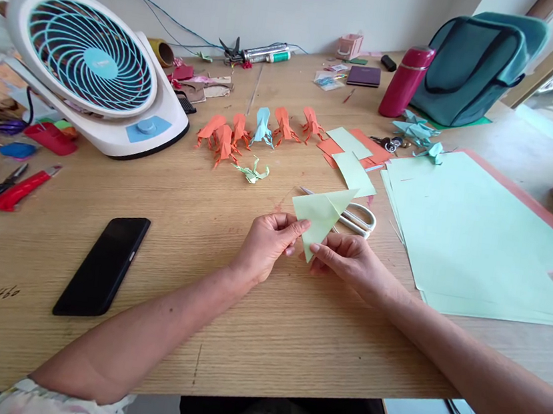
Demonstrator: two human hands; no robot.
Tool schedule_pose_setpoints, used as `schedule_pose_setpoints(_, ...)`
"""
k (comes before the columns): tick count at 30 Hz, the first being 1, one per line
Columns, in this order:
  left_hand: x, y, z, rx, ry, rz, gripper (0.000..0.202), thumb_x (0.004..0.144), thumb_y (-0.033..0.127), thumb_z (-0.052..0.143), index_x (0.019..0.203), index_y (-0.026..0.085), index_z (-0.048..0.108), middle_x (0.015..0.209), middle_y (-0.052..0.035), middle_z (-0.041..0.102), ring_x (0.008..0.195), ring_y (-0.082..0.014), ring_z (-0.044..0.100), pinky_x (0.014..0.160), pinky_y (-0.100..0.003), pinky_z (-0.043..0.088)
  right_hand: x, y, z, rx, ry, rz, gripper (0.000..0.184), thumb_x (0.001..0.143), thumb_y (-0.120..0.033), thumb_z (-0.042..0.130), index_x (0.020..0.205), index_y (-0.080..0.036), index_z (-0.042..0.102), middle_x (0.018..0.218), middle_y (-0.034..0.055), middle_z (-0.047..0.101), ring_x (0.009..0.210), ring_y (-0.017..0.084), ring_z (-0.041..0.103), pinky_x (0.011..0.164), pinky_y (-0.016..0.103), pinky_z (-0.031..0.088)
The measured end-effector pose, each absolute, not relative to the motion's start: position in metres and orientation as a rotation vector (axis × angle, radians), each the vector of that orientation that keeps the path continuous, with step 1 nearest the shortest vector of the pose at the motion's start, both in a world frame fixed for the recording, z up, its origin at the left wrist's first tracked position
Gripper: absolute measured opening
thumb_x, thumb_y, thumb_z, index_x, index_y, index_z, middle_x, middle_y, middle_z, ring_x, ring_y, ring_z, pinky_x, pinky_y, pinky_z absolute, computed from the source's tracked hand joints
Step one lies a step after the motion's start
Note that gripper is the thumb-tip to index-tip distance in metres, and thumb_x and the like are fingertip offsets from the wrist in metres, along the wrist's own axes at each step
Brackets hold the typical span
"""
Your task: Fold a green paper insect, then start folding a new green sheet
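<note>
A pale green sheet of paper (320, 214), folded into a triangle with a crease across it, is held up off the table. My left hand (272, 241) pinches its left edge between thumb and fingers. At the lower tip, my right hand (348, 261) grips the paper with thumb on top. White-handled scissors (362, 219) lie just behind, partly hidden by the paper. Beyond them are cut pale green rectangles (354, 174) and orange paper sheets (375, 150). A small green folded paper figure (252, 172) stands farther left.
Several orange folded figures (222, 143) and a blue one (263, 127) stand behind. Large green sheets (475, 231) cover the right side. A black phone (102, 266) lies left, near a fan (96, 71). A pink bottle (407, 82) and teal bag (469, 69) stand at the back right.
</note>
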State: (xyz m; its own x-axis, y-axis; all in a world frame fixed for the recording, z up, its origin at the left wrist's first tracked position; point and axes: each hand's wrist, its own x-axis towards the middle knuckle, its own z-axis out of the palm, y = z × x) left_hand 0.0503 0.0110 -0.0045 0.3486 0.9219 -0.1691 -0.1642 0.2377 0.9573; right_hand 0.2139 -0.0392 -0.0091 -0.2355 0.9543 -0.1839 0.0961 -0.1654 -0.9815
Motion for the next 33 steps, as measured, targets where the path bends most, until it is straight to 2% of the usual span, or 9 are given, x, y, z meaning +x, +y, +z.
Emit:
schedule_pose_setpoints(4,0.0509,0.011,-0.0042,0.991,0.918,0.918,0.046,0.061,0.045,0.089,0.06,0.015,0.054,0.052,0.0065,0.044,0.047,-0.0039,0.037,0.043,-0.02,0.028,0.2147,-0.0395,-0.0076,-1.314,-1.466,1.46,0.046,0.081,-0.062,0.068,0.068,-0.018,0.063,0.064,0.0026,0.065,0.058,0.013,0.05,0.055,0.028,0.037)
schedule_pose_setpoints(7,0.0512,0.0102,-0.0037,0.971,0.917,0.919,0.046,0.06,0.044,0.09,0.06,0.015,0.054,0.053,0.0067,0.044,0.048,-0.0036,0.037,0.043,-0.019,0.03,0.2157,-0.0394,-0.0068,-1.323,-1.494,1.468,0.046,0.081,-0.063,0.067,0.068,-0.019,0.063,0.063,0.0018,0.063,0.058,0.014,0.048,0.055,0.028,0.034)
schedule_pose_setpoints(13,0.0514,0.0086,-0.0013,0.985,0.911,0.924,0.047,0.062,0.045,0.089,0.059,0.015,0.051,0.051,0.0075,0.042,0.047,-0.0033,0.036,0.042,-0.018,0.03,0.2172,-0.0387,-0.0059,-1.302,-1.456,1.519,0.046,0.081,-0.06,0.068,0.065,-0.019,0.059,0.063,0.0017,0.063,0.06,0.014,0.052,0.06,0.029,0.038)
schedule_pose_setpoints(19,0.0505,0.0087,-0.0011,0.995,0.904,0.912,0.047,0.061,0.044,0.089,0.061,0.015,0.052,0.054,0.0073,0.043,0.048,-0.0037,0.038,0.04,-0.017,0.032,0.217,-0.0384,-0.0065,-1.294,-1.44,1.524,0.045,0.081,-0.061,0.069,0.069,-0.018,0.063,0.063,0.0021,0.063,0.061,0.014,0.055,0.061,0.029,0.041)
schedule_pose_setpoints(24,0.0485,0.0067,-0.0027,1.104,0.926,0.835,0.047,0.062,0.046,0.088,0.058,0.016,0.052,0.053,0.0072,0.044,0.045,-0.0036,0.038,0.038,-0.018,0.032,0.2165,-0.0394,-0.006,-1.302,-1.42,1.503,0.048,0.08,-0.063,0.069,0.064,-0.018,0.06,0.062,0.0022,0.063,0.06,0.014,0.055,0.06,0.029,0.042)
schedule_pose_setpoints(33,0.0489,0.0072,-0.0007,1.118,0.914,0.831,0.048,0.066,0.05,0.084,0.056,0.015,0.052,0.048,0.0064,0.046,0.042,-0.004,0.041,0.038,-0.018,0.03,0.2177,-0.0399,-0.0005,-1.291,-1.386,1.544,0.052,0.081,-0.068,0.065,0.076,-0.017,0.073,0.065,0.0047,0.067,0.065,0.017,0.061,0.067,0.031,0.049)
